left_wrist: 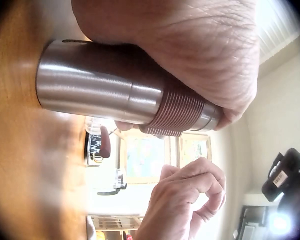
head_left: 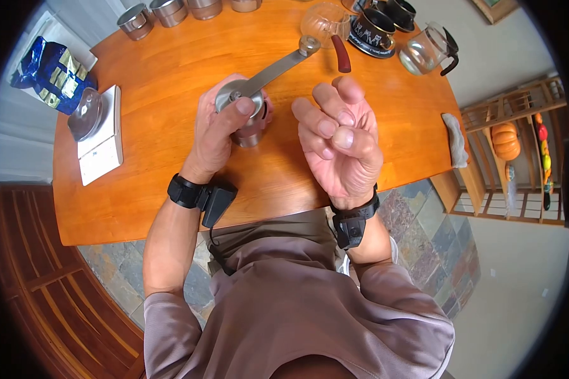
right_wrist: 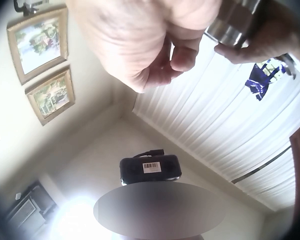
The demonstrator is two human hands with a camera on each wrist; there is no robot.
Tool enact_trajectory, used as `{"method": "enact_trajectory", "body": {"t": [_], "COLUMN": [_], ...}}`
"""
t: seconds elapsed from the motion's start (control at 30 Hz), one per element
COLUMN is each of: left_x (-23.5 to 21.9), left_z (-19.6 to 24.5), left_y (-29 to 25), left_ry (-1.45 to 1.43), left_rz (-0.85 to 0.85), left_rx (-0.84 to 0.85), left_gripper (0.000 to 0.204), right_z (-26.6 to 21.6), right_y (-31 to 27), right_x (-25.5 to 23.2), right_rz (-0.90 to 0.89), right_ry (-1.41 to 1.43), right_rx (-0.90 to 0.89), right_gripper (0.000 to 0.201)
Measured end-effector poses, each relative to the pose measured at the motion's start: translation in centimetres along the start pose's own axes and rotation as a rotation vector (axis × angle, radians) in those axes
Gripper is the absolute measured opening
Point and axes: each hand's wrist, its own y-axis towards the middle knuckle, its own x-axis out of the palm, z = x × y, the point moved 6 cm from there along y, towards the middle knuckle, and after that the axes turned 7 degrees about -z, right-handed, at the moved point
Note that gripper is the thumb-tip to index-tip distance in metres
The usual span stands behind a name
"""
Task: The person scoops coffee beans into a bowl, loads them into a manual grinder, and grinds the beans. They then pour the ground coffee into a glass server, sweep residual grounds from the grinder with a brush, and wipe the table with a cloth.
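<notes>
My left hand [head_left: 218, 129] grips a steel hand coffee grinder [head_left: 250, 137], wrapped round its ribbed brown band [left_wrist: 175, 112], with the thumb on the round top. The grinder stands upright, its base close to the wooden table [head_left: 171, 208] in the left wrist view. Its flat crank arm [head_left: 275, 71] points away and to the right, ending in a small knob [head_left: 308, 45]. My right hand [head_left: 341, 142] is raised to the right of the grinder, palm up and apart from it. Its fingers are curled, thumb tip against them, with nothing visible between.
A blue bag [head_left: 57, 72] and white scale [head_left: 101, 155] with a clear dark dish [head_left: 86, 115] are at left. Several metal canisters [head_left: 169, 11] line the back. Beyond are a red-handled glass vessel [head_left: 319, 24], black cup [head_left: 372, 26], glass pot [head_left: 422, 54] and grey cloth [head_left: 455, 140].
</notes>
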Motion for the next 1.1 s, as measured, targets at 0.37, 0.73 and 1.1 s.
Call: {"method": "enact_trajectory", "body": {"t": [0.37,0.73,1.1], "left_x": [0.1,0.0,0.1], "left_z": [0.2,0.1,0.2], "left_y": [0.1,0.1,0.1], "left_ry": [0.017,0.02,0.018], "left_rz": [0.002,-0.013,0.0], "left_rx": [0.003,0.016,0.004], "left_gripper": [0.044,0.043,0.044], "right_z": [0.6,0.8,0.9], "right_y": [0.0,-0.2,-0.2], "right_x": [-1.2,-1.8,-1.6], "right_rz": [-0.012,-0.079,0.025], "right_ry": [0.089,0.071,0.057], "right_rx": [0.031,0.036,0.014], "right_gripper": [0.042,0.06,0.058]}}
